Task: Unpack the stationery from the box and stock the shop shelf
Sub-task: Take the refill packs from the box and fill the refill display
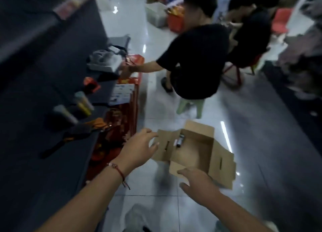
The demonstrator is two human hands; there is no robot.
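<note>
One open cardboard box [195,150] sits on the tiled floor [261,144] beside the dark shelf [52,92], a small dark item [180,140] inside. Both hands reach toward it, spread: left hand [139,149] at its flap, right hand [198,183] at its near edge.

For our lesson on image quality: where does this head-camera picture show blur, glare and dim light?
Head view: motion blur smears the whole frame, worst on the seated person in black and the shelf goods; ceiling lights glare as white streaks on the glossy floor tiles; the dark shelf sits in dim light; the cardboard box reads clearest.
</note>
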